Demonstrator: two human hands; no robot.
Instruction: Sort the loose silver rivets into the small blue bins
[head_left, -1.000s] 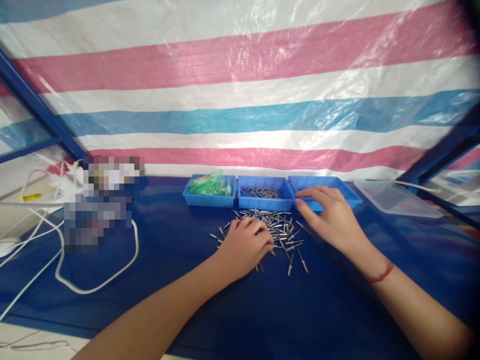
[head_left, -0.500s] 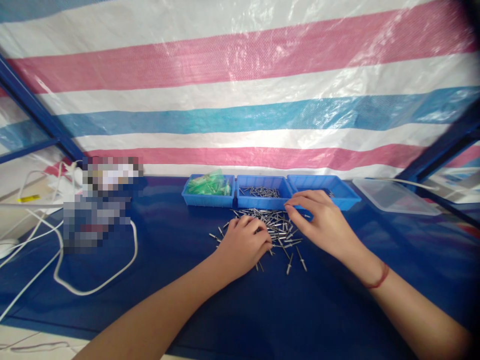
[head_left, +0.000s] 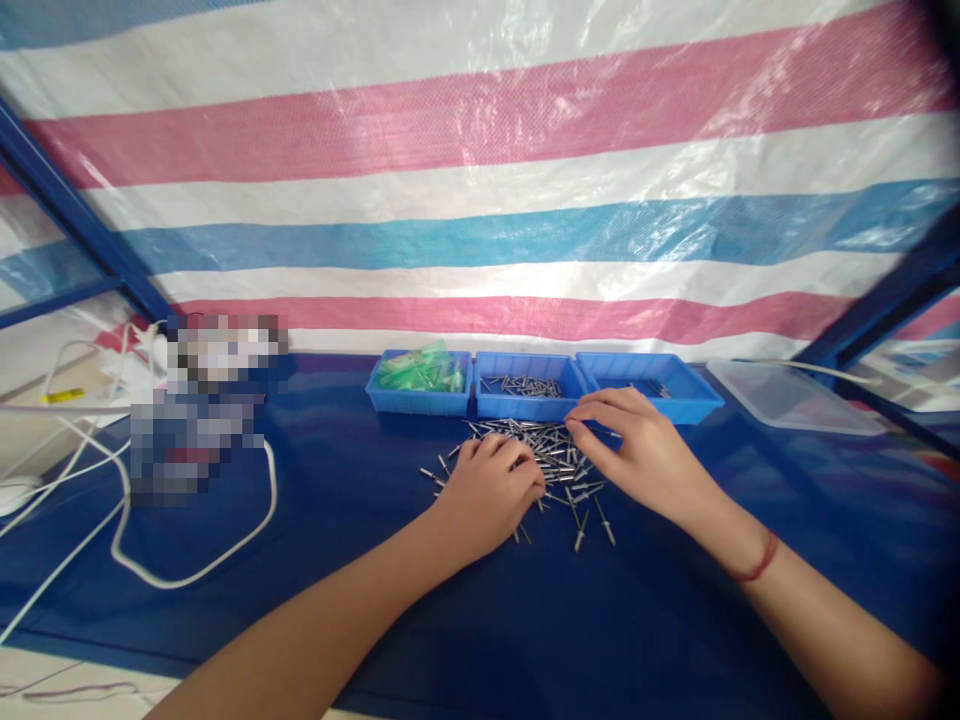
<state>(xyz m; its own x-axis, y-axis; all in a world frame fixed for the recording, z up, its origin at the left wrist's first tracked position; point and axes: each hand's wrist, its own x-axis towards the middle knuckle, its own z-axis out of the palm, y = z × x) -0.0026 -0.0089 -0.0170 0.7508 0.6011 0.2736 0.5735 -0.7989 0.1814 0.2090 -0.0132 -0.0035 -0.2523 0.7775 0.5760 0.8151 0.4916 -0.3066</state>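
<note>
A loose pile of silvery pop rivets (head_left: 559,465) lies on the blue tabletop in front of three blue bins. My left hand (head_left: 491,495) rests palm down on the left part of the pile, its fingers curled inward; what they hold, if anything, is hidden. Over the pile's right edge is my right hand (head_left: 637,455), thumb and forefinger tips brought close together at the rivets. Anything between those tips is too small to make out. The middle bin (head_left: 529,405) holds many rivets, and the right bin (head_left: 686,405) a few.
The left bin (head_left: 420,402) contains green plastic bags (head_left: 424,370). A translucent lid (head_left: 795,400) lies to the right. White cables (head_left: 191,580) loop over the table's left side, near a pixelated area. Behind hangs a striped plastic sheet (head_left: 480,240), between blue frame posts.
My right hand has shifted slightly left and down toward the pile, uncovering more of the rivets in the right bin. My left hand stays nearly in place.
</note>
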